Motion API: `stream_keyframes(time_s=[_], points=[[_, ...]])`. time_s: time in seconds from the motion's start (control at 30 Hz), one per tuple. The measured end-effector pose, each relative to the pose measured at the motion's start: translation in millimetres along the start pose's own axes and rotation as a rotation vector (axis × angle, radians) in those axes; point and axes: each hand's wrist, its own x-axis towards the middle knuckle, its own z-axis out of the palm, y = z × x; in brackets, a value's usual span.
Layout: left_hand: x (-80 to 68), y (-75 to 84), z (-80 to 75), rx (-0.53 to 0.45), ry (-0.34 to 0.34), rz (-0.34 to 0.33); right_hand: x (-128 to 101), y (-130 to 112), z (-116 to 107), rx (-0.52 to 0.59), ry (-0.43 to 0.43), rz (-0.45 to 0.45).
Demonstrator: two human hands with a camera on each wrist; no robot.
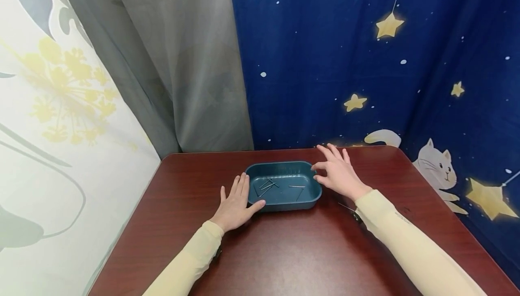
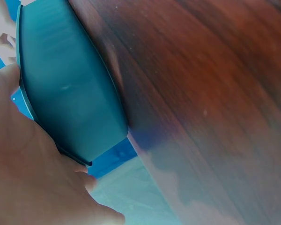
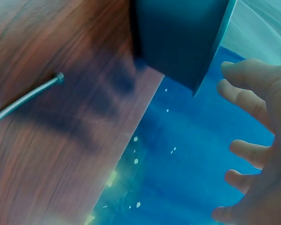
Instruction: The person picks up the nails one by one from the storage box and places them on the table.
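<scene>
I find a glossy red-brown bench (image 1: 284, 251) backed by a grey curtain (image 1: 203, 61) and a blue star-printed curtain (image 1: 317, 61). Near its far edge sits the teal tray (image 1: 284, 206), nails (image 1: 296, 186) inside; one loose nail (image 3: 28, 97) lies outside. Left hand (image 1: 235, 208): fingers extended, touching the tray's left end. Right hand (image 1: 340, 175): spread wide at its right.

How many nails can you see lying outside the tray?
1 nail: on the table, just right of the tray, by the right sleeve. Others may be hidden from view.
</scene>
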Motion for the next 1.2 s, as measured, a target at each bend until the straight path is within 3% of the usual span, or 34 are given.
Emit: stream_keyframes(time_s=[0.6, 1.2], points=[[-1.5, 3.1, -2.7, 0.0, -0.004, -0.014, 35, -31, 35, 0.026, -0.108, -0.087], [0.0, 2.1, 0.8, 0.02, -0.012, -0.032, 42, -33, 64, -0.005, -0.19, -0.089]])
